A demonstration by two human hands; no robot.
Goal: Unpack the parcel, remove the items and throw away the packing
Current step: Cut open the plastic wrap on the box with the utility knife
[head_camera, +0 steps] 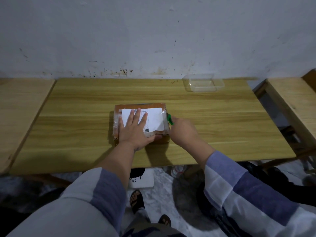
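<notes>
A brown cardboard parcel [154, 106] with a white label and clear tape lies flat in the middle of the wooden table [85, 120]. My left hand [135, 130] presses flat on its top, fingers spread over the label. My right hand [183, 131] is closed around a small green cutter [169, 119], whose tip touches the parcel's right edge by the tape. The parcel is closed.
A clear plastic container [203, 82] stands at the table's far right, near the stained wall. Lighter wooden tables flank the table: one on the left [20, 108] and one on the right [290, 100]. Bags and clutter lie on the floor under the front edge.
</notes>
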